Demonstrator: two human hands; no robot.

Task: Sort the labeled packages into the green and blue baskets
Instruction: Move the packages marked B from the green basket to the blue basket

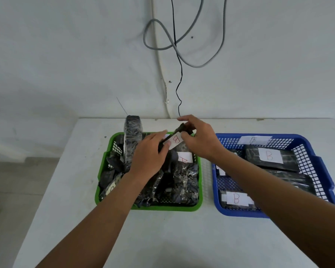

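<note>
A dark wrapped package with a white label marked B is held above the back of the green basket. My left hand grips its near end and my right hand pinches its far end. Several dark packages fill the green basket, one showing a label marked A, another standing upright at the back left. The blue basket to the right holds dark packages, two showing B labels; my right forearm crosses over it.
Both baskets sit on a white table against a white wall. Grey and black cables hang down the wall behind the green basket. A white label is fixed on the blue basket's back wall.
</note>
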